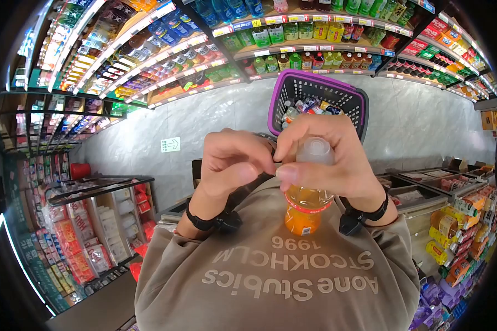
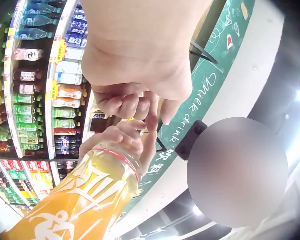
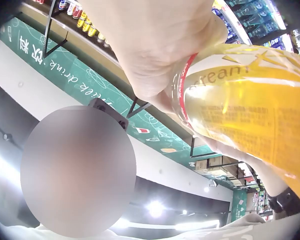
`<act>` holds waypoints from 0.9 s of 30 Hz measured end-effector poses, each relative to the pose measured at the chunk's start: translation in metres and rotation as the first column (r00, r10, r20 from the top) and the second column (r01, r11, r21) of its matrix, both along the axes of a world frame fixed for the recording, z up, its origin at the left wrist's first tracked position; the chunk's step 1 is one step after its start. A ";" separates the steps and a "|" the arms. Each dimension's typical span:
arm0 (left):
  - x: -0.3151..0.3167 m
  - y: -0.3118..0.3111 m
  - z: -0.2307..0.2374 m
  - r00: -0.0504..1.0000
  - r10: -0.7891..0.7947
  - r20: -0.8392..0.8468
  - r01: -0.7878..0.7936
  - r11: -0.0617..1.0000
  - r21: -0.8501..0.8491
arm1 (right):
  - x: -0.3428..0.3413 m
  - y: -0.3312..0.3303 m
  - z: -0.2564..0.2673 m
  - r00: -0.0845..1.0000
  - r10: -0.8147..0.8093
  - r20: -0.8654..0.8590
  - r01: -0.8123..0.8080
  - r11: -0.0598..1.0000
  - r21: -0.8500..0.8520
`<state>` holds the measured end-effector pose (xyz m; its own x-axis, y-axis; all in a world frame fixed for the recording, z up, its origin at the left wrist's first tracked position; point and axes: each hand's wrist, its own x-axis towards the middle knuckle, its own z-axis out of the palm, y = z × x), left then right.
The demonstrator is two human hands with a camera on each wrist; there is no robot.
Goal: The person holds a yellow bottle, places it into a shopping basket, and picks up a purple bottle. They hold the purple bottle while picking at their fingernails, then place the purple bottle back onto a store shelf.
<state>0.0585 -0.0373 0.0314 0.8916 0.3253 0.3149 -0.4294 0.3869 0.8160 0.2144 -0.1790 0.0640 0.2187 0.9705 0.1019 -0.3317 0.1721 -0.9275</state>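
My right hand curls round the upper part of a drink bottle in front of my chest. The bottle holds orange liquid and has a red ring below its neck and a whitish translucent top. Its label side fills much of the right wrist view, where the bottle leans across the picture. My left hand is beside it with fingers curled, fingertips close against the right hand's fingertips. In the left wrist view those curled fingers meet above the bottle; I cannot tell whether they pinch something small.
A purple-rimmed dark basket with several packaged goods stands on the grey floor ahead. Drink shelves curve round the far side. Low bins and a stack of bottles are at the right, a packet rack at the left.
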 end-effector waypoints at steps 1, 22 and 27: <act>0.000 0.001 0.002 1.000 -0.005 -0.007 0.005 0.999 0.040 | -0.001 0.001 -0.001 1.000 -0.017 0.012 0.017 1.000 0.016; 0.000 -0.003 0.002 0.990 0.143 0.010 -0.142 0.961 0.238 | -0.003 -0.004 0.001 0.999 -0.019 0.039 0.021 0.997 -0.070; -0.001 0.000 0.003 0.992 0.125 0.021 -0.127 0.957 0.261 | -0.002 -0.003 0.002 0.995 -0.018 0.095 0.023 0.998 -0.060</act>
<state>0.0579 -0.0377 0.0349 0.8470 0.3407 0.4080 -0.4649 0.1027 0.8794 0.2126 -0.1821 0.0656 0.2307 0.9709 0.0638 -0.2390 0.1201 -0.9636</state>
